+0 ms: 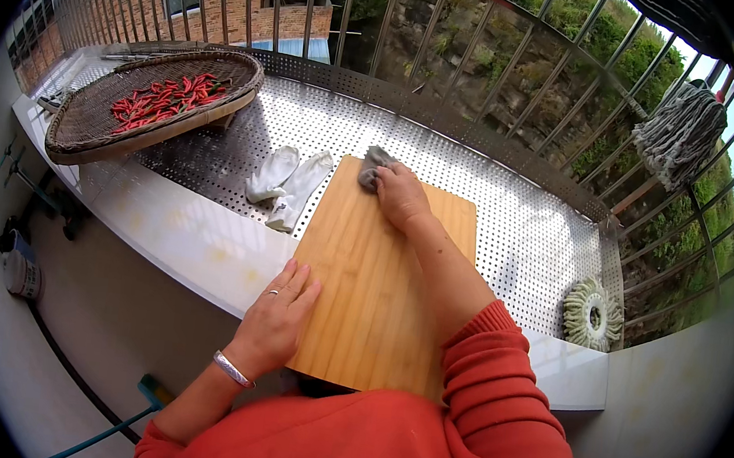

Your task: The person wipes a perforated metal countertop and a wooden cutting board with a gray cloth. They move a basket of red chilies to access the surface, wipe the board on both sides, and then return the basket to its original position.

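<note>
A wooden cutting board (pixel 369 275) lies across the ledge and the perforated metal sheet, its near end against my red top. My right hand (pixel 402 196) is closed around a crumpled grey cloth (pixel 373 167) and presses it on the board's far left corner. Flat on the board's left edge rests my left hand (pixel 280 320), fingers slightly apart, holding nothing; its thumb is hard to make out. A pair of white socks (pixel 301 189) lies on the metal sheet just left of the board.
A woven bamboo tray (pixel 149 148) of red chillies (pixel 160 103) sits tilted at the left. Metal bars (pixel 432 30) enclose the far side. A round mop head (pixel 592 315) lies at the right, below a hanging grey string mop (pixel 681 130). A broom (pixel 154 392) stands lower left.
</note>
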The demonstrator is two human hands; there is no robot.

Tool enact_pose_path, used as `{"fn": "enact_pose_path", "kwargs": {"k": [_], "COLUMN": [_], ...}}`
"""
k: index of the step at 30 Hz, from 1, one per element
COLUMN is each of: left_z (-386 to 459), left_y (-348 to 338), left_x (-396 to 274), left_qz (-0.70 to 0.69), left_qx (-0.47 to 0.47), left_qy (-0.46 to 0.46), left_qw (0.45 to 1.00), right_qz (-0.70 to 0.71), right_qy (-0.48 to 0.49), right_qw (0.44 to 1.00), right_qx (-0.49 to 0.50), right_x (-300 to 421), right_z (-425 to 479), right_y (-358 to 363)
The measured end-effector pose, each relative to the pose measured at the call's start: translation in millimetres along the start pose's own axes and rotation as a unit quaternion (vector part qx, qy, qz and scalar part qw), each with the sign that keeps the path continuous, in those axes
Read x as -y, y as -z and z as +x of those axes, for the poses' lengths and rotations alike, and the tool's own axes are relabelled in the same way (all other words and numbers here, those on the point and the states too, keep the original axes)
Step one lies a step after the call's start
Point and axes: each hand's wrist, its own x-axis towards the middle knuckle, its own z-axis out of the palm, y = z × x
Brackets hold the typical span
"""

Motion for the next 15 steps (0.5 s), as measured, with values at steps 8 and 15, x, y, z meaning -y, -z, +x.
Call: {"fn": "enact_pose_path", "kwargs": {"k": [8, 15], "left_z": [-8.1, -0.9], "left_y": [-7.0, 0.3], "left_x": [10.9, 4.1], "left_qz": [-0.016, -0.106], "left_qx": [-0.017, -0.020], "left_qy": [0.016, 0.054], "left_qw": [1.000, 0.993], "right_qz": [-0.018, 0.111], "right_qy": [0.109, 0.231], "right_qw": [0.993, 0.950], "right_qx": [0.046, 0.178], "right_x": [21.1, 93.3], "right_z": [-93.9, -184.6], "right_y": [57.4, 74.1]}}
